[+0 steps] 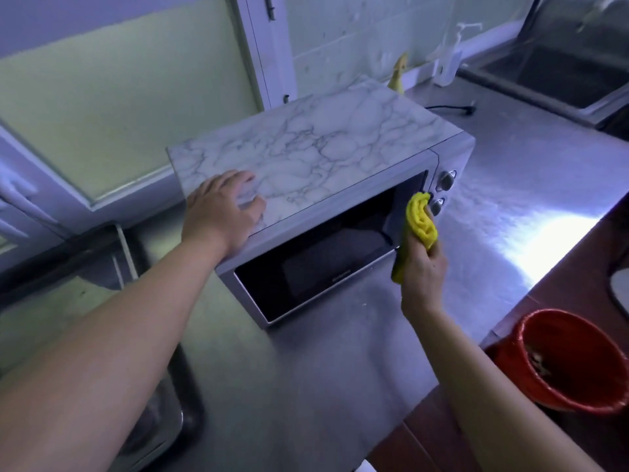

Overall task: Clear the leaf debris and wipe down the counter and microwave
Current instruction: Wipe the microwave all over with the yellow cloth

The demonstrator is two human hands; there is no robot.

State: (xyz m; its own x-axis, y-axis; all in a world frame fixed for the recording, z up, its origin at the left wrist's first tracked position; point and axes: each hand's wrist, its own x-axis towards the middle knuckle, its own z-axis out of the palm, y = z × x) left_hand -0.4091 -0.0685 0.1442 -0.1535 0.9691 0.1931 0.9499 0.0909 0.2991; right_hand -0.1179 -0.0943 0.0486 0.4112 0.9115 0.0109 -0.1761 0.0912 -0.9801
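Note:
A microwave [320,144] with a marble-patterned top and a dark glass door stands on the steel counter [493,216]. My left hand [223,209] lies flat on the near left corner of its top, fingers spread, holding nothing. My right hand [422,267] grips a bunched yellow cloth [420,219] and holds it against the right end of the door, just beside the two control knobs [442,190]. No leaf debris shows on the counter.
A red bucket [558,362] with some debris inside sits below the counter's edge at the lower right. A sink [558,73] lies at the far right, with a soap dispenser [451,59] and a yellow item [398,76] behind the microwave. A black cord [449,109] trails on the counter.

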